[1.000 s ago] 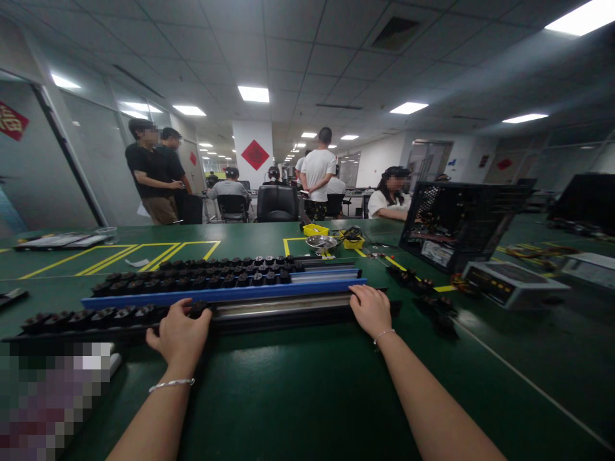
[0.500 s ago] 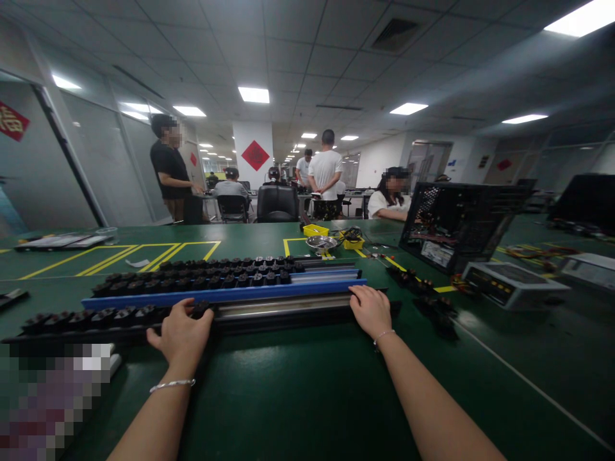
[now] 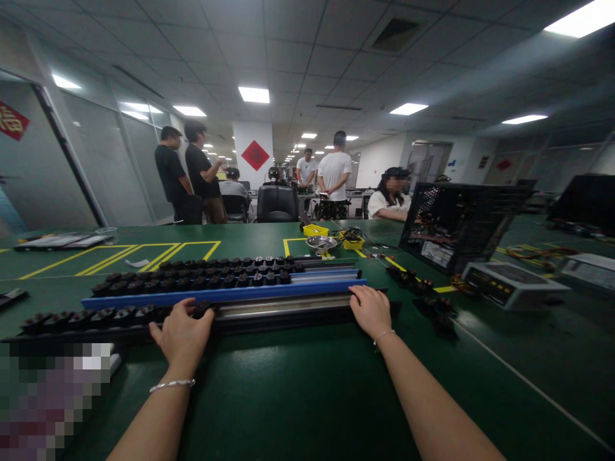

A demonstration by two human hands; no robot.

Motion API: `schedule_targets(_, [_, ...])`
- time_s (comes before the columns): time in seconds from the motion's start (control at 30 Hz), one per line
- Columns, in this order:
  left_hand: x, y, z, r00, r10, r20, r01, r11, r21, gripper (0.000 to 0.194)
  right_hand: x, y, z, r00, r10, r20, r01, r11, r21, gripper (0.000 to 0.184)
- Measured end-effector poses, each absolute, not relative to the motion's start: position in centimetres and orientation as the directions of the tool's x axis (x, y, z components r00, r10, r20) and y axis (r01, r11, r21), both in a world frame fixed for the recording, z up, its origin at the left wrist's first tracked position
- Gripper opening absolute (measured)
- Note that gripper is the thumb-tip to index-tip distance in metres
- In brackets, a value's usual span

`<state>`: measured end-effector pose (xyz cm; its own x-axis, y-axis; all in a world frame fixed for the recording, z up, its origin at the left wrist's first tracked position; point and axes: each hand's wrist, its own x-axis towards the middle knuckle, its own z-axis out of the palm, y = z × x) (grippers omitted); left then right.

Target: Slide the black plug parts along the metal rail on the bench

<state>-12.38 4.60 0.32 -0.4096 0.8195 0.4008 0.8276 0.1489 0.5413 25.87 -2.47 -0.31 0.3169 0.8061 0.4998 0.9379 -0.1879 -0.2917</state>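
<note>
A long black rail (image 3: 288,310) lies across the green table (image 3: 307,397) in front of me, its left half lined with small black parts (image 3: 91,317). My left hand (image 3: 182,333) rests on the rail, fingers curled over the last black part in the row. My right hand (image 3: 371,310) lies on the rail's right end with fingers bent down over it. Behind this rail lies a blue rail (image 3: 225,293) and further rails carrying rows of black parts (image 3: 211,272).
An open black computer case (image 3: 456,221) and a grey power unit (image 3: 514,285) stand at right. Loose black parts (image 3: 427,301) lie right of my hand. Yellow bins (image 3: 316,229) and a metal bowl (image 3: 321,242) sit behind. Several people stand and sit beyond the table.
My hands and the rails have barely shifted. The people standing at the back left have moved to the right, and the person in white has stepped slightly right.
</note>
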Motion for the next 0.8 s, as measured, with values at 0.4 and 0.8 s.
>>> schedule_targets(0.4, [-12.31,4.64,0.4,-0.403,0.814,0.419,0.832,0.134,0.539,0.047,25.8,-2.6,-0.08,0.318,0.814,0.487,0.937,-0.19,-0.294,0.038])
schedule_targets(0.8, [-12.28,4.88,0.03,-0.396,0.831,0.39,0.828,0.139,0.544,0.046,25.99,-2.35,-0.55,0.314,0.798,0.515,0.939,-0.182,-0.29,0.036])
